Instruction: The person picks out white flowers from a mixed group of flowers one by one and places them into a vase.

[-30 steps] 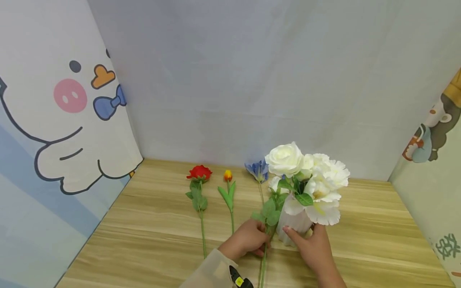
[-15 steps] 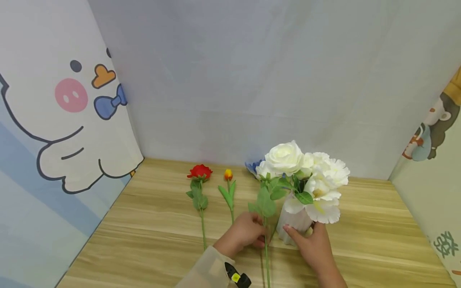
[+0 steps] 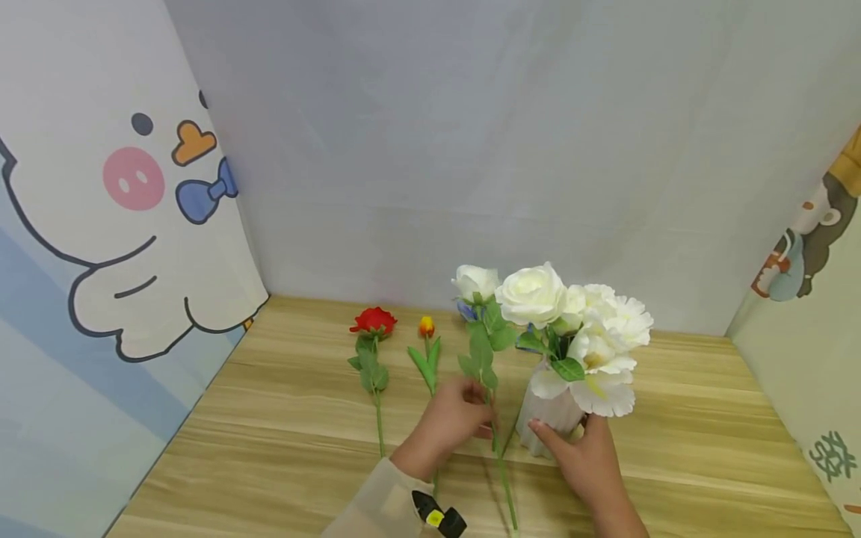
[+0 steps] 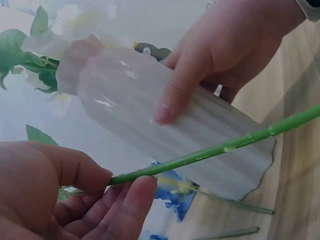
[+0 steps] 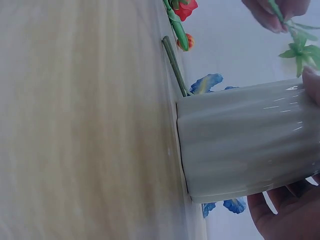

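My left hand [image 3: 449,415] pinches the green stem of a white rose [image 3: 475,282] between thumb and fingers. The rose stands raised and tilted just left of the ribbed white vase [image 3: 546,420], its stem [image 4: 210,152] crossing in front of the vase in the left wrist view. Around the vase's lower right side, my right hand [image 3: 585,465] holds it with the thumb on the front. Several white flowers [image 3: 595,336] with green leaves fill the vase's mouth. The right wrist view shows the vase's base [image 5: 185,150] resting on the table.
To the left lie a red flower [image 3: 374,321] and an orange-yellow tulip [image 3: 427,326] on the wooden table [image 3: 269,418]. A blue flower [image 3: 466,310] lies behind the rose, partly hidden. A pale cloth wall [image 3: 471,149] stands along the back.
My left hand has moved left and slightly away with the white rose. Its bloom has risen and come clear of the vase flowers, now covering much of the blue flower. The right hand stays put.
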Tool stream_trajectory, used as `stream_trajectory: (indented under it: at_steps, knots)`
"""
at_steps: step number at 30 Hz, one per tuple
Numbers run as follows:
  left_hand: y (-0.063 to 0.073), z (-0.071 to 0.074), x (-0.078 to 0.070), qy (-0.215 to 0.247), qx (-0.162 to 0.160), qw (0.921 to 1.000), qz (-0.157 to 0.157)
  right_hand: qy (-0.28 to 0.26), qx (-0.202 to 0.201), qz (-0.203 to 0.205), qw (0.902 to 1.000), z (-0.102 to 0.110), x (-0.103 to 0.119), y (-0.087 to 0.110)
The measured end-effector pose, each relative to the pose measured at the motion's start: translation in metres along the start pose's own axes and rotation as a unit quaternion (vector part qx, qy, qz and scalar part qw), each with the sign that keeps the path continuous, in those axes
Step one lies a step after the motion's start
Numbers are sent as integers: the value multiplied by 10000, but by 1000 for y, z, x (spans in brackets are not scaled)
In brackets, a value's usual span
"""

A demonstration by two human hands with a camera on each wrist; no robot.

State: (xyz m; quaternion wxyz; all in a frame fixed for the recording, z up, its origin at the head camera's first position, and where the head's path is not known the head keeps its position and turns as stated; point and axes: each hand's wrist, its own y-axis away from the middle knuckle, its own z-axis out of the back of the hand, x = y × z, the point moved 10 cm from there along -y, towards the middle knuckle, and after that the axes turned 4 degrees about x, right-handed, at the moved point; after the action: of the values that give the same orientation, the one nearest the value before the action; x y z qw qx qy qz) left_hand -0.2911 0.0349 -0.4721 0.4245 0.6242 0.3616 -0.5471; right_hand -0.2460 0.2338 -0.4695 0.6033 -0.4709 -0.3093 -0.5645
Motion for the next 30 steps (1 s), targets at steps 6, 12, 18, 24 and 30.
stream_trajectory:
  at_steps: [6,12,18,24,30]
  knots:
    - [3,3,-21,48,-29,9991,-418,8,-27,4,10000,1,-1,0]
    - [6,8,-29,132,-184,9977,-637,1,-47,-22,10000,1,-1,1]
    - [15,12,-48,417,-320,9914,-1198,-29,7,39,10000,0,0,0]
    - [25,16,-68,520,-506,9833,-1668,-16,-15,64,10000,0,0,0]
    - [36,20,-85,761,-652,9733,-2067,15,36,75,10000,-1,1,0]
